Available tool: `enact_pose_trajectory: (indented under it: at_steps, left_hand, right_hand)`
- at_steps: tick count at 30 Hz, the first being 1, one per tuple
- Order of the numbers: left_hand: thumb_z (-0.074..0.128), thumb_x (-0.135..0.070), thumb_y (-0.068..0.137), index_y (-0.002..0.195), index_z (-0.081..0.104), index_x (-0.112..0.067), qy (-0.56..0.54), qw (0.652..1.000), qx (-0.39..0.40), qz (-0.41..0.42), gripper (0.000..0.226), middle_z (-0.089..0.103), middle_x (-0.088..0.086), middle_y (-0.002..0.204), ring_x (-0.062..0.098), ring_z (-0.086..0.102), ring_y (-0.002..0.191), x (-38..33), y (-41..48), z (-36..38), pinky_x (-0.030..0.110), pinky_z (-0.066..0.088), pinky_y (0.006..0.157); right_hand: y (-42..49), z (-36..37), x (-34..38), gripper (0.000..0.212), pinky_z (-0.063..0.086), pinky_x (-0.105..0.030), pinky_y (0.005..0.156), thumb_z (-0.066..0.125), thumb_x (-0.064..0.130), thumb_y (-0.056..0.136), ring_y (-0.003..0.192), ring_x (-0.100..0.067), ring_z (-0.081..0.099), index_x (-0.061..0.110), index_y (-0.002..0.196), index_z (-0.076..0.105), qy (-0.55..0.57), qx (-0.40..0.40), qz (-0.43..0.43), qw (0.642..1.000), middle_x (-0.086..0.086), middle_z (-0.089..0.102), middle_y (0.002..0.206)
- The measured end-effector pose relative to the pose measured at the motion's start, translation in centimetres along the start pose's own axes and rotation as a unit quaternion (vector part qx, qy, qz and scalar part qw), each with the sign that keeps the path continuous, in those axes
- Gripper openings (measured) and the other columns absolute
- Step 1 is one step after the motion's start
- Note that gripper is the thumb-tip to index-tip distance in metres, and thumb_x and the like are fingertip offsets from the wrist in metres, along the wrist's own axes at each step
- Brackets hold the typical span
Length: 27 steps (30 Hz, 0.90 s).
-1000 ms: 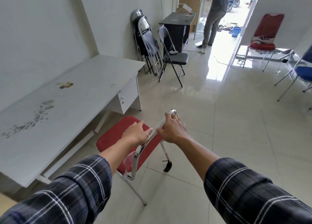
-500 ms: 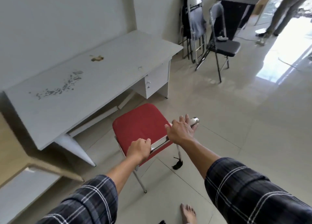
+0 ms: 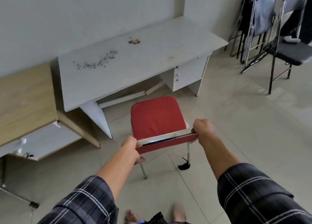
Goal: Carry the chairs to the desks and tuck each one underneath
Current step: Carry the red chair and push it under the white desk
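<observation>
A red padded chair [image 3: 156,118] with chrome legs stands on the tiled floor just in front of a white desk [image 3: 138,58], its seat pointing at the opening under the desktop. My left hand [image 3: 130,143] grips the left end of the backrest's top edge. My right hand [image 3: 203,128] grips the right end. Both fists are closed around the backrest. The front of the seat is close to the desk's front edge, outside the opening. The chair's front legs are hidden under the seat.
A wooden desk [image 3: 25,98] with a broken, hanging drawer panel [image 3: 42,139] stands to the left. Loose white boards [image 3: 128,97] lie under the white desk. Folded chairs [image 3: 260,21] and a black chair [image 3: 293,53] stand at the right by the wall. My bare feet show below.
My view has swung left and down, so the desk now faces me squarely. The chair has turned to point at the desk, and both hands have shifted to the backrest's ends.
</observation>
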<state>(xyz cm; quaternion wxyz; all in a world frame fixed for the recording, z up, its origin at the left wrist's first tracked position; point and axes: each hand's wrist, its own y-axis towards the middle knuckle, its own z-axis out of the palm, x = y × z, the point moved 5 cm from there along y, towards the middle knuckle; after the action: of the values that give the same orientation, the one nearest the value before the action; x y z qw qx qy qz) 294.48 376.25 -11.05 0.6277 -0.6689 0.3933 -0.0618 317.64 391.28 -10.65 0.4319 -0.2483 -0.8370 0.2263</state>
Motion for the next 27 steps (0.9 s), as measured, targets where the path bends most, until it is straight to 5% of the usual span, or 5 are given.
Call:
enact_pose_trajectory:
  at_steps: [4, 14, 18, 23, 27]
  left_hand:
    - [0.042, 0.012, 0.084, 0.073, 0.046, 0.005, -0.104, 0.994, 0.013, -0.028, 0.014, 0.05, 0.015, 0.083, 0.041, 0.056, 0.091, 0.5, -1.1, 0.1, 0.05, 0.056, 0.088]
    - [0.048, 0.008, 0.083, 0.069, 0.048, 0.004, -0.157, 0.986, 0.0, -0.052, 0.015, 0.053, 0.015, 0.089, 0.039, 0.06, 0.102, 1.5, -2.6, 0.4, 0.047, 0.057, 0.089]
    - [0.054, 0.003, 0.084, 0.072, 0.05, 0.002, -0.176, 0.983, 0.035, -0.049, 0.013, 0.054, 0.017, 0.095, 0.041, 0.06, 0.107, 2.1, -2.8, 0.7, 0.052, 0.053, 0.093]
    - [0.054, -0.001, 0.091, 0.076, 0.046, 0.001, -0.241, 0.967, 0.066, -0.049, 0.017, 0.054, 0.017, 0.095, 0.04, 0.058, 0.109, 2.0, -2.2, 1.0, 0.057, 0.05, 0.096]
    - [0.055, -0.003, 0.095, 0.079, 0.042, -0.001, -0.269, 0.96, 0.055, -0.054, 0.02, 0.046, 0.015, 0.085, 0.04, 0.057, 0.118, 1.8, -1.9, 0.8, 0.059, 0.049, 0.096]
  right_hand:
    - [0.5, 0.2, -1.8, 0.02, 0.053, -0.049, 0.072, 0.037, -0.006, 0.088, 0.056, -0.025, 0.045, 0.002, 0.073, 0.047, 0.248, 0.029, 0.092, 0.964, -0.013, 0.048, 0.066]
    - [1.1, 0.5, -2.9, 0.026, 0.055, -0.025, 0.051, 0.041, -0.005, 0.096, 0.066, -0.019, 0.053, 0.012, 0.077, 0.047, 0.31, 0.103, 0.09, 0.941, -0.004, 0.049, 0.078]
    - [-0.6, 0.9, -3.8, 0.005, 0.058, -0.057, 0.088, 0.05, -0.001, 0.086, 0.084, -0.038, 0.065, 0.002, 0.089, 0.052, 0.361, 0.131, 0.185, 0.905, -0.016, 0.059, 0.086]
    - [-1.9, 1.2, -4.1, 0.026, 0.055, -0.066, 0.086, 0.067, 0.017, 0.086, 0.087, -0.045, 0.066, 0.001, 0.105, 0.059, 0.426, 0.171, 0.249, 0.853, -0.022, 0.067, 0.101]
    - [-2.3, 1.5, -3.9, 0.019, 0.053, -0.065, 0.092, 0.062, 0.004, 0.083, 0.089, -0.047, 0.063, -0.001, 0.099, 0.055, 0.452, 0.191, 0.238, 0.839, -0.023, 0.064, 0.098]
